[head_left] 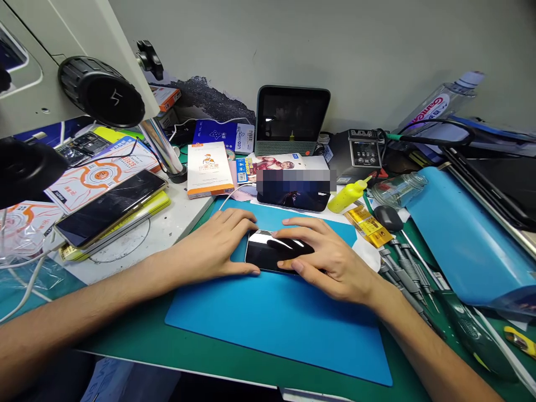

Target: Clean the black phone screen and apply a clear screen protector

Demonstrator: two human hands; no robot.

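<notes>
A black-screened smartphone [268,254] lies screen up on the blue mat [276,329], with white reflections across its glass. My left hand [224,243] steadies its left end, thumb at the near corner and fingers at the far corner. Over the right part of the phone, my right hand [330,254] has its fingers apart, with some fingertips resting on the screen. One right finger reaches past the phone's far edge, and the thumb is close to the near edge. The right hand hides the phone's right end.
Behind the mat, a second phone [293,195] leans near a smart display [293,120]. A yellow bottle [349,195], glass jar [400,190] and several screwdrivers [408,268] are on the right. At left stand a microscope [104,92], stacked phone [113,206] and boxes [209,167].
</notes>
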